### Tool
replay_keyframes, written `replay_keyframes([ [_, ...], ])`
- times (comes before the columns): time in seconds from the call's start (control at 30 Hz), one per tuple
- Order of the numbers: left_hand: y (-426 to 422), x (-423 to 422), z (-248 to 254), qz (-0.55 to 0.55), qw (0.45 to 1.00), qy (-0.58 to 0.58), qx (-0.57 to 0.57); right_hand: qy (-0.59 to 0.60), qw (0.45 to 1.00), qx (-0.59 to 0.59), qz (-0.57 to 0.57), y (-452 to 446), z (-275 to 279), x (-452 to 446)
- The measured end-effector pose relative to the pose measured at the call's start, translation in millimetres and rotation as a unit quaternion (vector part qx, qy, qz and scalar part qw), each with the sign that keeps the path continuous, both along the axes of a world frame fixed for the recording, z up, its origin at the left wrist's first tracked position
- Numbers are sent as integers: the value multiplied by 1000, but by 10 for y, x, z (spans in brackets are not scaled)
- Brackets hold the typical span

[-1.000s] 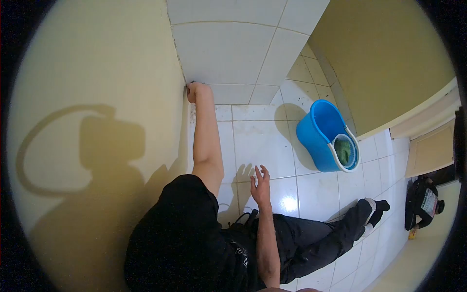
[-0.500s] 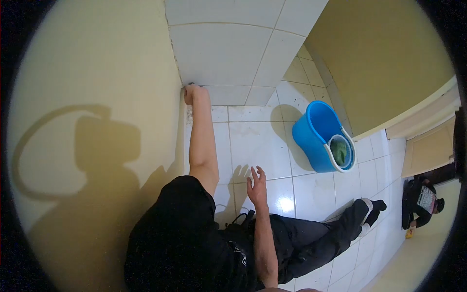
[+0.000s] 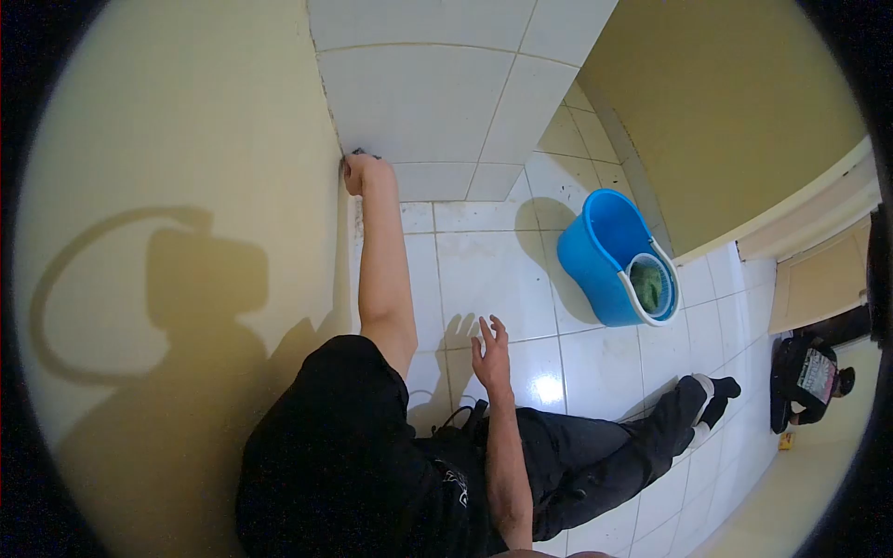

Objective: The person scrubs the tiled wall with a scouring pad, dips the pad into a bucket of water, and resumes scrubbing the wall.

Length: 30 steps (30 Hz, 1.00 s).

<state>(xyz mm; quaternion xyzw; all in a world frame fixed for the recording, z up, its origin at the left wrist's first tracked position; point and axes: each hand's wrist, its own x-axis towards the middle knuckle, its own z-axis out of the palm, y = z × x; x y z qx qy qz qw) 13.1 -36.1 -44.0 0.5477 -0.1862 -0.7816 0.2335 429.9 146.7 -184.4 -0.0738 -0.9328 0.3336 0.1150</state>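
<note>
My left hand [image 3: 357,175] is at the far end of my outstretched arm, in the corner where the yellow wall [image 3: 223,121] meets the white tiled wall [image 3: 419,102]. Its fingers are bent round something small and dark grey [image 3: 368,153], which is mostly hidden and too small to make out. Over the white tiled floor [image 3: 493,270], my right hand [image 3: 491,352] hangs with its fingers apart and nothing in them. Dark specks and stains mark the floor below the corner.
A blue bucket [image 3: 579,249] with a white handle stands at right; its basket [image 3: 663,265] holds something green. My dark-trousered legs [image 3: 595,465] stretch across the floor. Farther right, another person [image 3: 805,381] is low on the floor near a yellow object [image 3: 786,441].
My left hand has shifted slightly up and left along the corner, and more of the dark grey thing shows. The whole view has drifted a little; my right hand remains open.
</note>
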Motion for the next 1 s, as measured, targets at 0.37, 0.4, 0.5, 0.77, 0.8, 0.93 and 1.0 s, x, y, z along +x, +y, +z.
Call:
replay_keyframes([
  [0.37,112,-82,663,72,988,106,-89,-13,999,-45,-3,-56,131,-14],
  [0.4,105,-87,545,68,986,123,-85,-12,999,-49,-5,-41,146,-13],
  [0.5,95,-119,314,73,992,99,-21,-16,999,-49,-11,-34,140,-1],
  [0.77,56,-92,-210,66,998,1,17,-22,999,-34,-6,9,104,-1],
  [0.8,68,-74,-309,75,996,33,32,-24,999,-33,-6,-10,105,0],
  [0.93,16,-16,-158,34,998,-2,56,-18,1000,-25,4,-7,32,-34],
  [1.0,9,37,-66,37,996,7,81,-25,1000,-18,4,-3,-35,4],
])
